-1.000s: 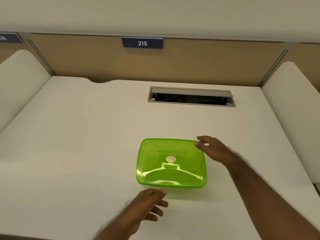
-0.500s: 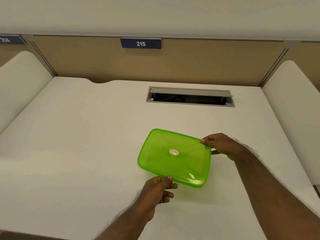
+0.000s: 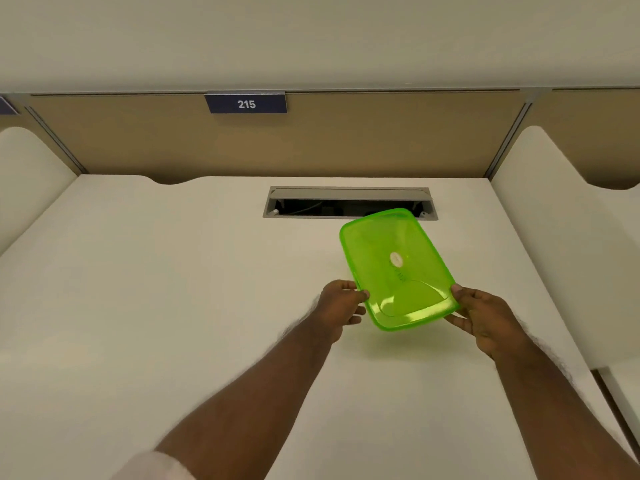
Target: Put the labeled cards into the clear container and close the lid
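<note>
The left hand's (image 3: 341,304) fingers curl under the lid's (image 3: 394,268) near-left corner, so their tips are hidden behind green plastic; only the thumb shows on top. The right hand's (image 3: 485,318) fingers likewise run beneath the near-right corner, out of sight. Beyond both hands, the lid's far edge covers part of the cable slot (image 3: 349,203); what lies in the slot's dark inside is too dim to tell. The marks near the lid's white disc (image 3: 396,260) are too small to read. Both forearms are cut off by the bottom edge, and a pale sleeve (image 3: 156,465) by the left arm is blurred.
</note>
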`<state>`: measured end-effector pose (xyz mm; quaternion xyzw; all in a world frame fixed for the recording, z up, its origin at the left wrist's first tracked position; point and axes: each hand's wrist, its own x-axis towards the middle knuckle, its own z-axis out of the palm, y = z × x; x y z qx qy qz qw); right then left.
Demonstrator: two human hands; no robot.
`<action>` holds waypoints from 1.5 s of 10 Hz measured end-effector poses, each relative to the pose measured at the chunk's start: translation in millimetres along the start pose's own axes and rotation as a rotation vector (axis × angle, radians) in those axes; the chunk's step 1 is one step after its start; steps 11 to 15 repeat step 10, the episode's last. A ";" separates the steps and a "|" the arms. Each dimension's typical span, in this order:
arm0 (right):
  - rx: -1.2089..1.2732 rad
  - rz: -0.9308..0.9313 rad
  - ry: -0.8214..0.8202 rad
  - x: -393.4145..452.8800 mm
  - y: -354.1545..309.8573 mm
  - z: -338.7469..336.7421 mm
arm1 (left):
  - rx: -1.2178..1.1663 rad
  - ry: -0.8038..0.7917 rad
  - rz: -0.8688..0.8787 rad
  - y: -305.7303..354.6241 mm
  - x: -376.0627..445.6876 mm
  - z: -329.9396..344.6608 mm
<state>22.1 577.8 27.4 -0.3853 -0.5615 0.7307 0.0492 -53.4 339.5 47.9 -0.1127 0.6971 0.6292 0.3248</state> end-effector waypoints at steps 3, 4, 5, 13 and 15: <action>0.134 0.029 0.181 18.0 -2.6 -21.2 | 0.055 -0.051 -0.047 26.4 36.5 56.2; 0.143 0.040 0.209 17.2 -2.4 -21.3 | 0.058 -0.046 -0.034 29.3 42.3 62.7; 0.170 0.052 0.223 16.9 -1.8 -19.9 | 0.066 -0.043 -0.025 31.1 48.4 64.2; -0.594 -0.415 0.325 1.8 -31.8 -6.2 | 0.418 0.206 0.181 38.8 45.4 8.9; -0.594 -0.415 0.325 1.8 -31.8 -6.2 | 0.418 0.206 0.181 38.8 45.4 8.9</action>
